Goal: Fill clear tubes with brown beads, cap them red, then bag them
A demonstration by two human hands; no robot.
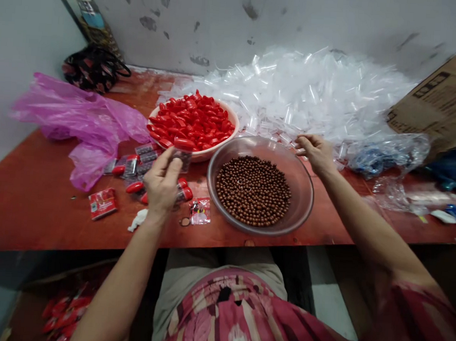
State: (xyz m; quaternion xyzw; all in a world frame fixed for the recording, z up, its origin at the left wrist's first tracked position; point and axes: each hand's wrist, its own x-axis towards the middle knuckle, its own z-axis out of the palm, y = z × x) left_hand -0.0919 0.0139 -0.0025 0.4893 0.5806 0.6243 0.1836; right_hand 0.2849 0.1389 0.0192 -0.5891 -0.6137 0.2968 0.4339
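My left hand (162, 179) is closed around a small clear container (181, 160) filled with dark brown balls, a red cap (184, 144) at its upper end. Beside that hand, several filled containers (130, 165) with red caps lie on the table. My right hand (316, 153) is at the near edge of a heap of clear plastic tubes (294, 92), thumb and fingers pinched together; what they grip is too small to make out. Between my hands stands a translucent bowl (305, 206) with shiny brown balls (253, 191) in it. A pale basin (233, 117) behind holds red caps (194, 118).
A pink plastic bag (88, 118) and a dark floral bag (93, 68) lie at the left. Near the front edge are a red packet (102, 204) and a flat red wrapper (200, 211). A cardboard box (443, 101) and crumpled clear plastic (391, 155) stand at the right.
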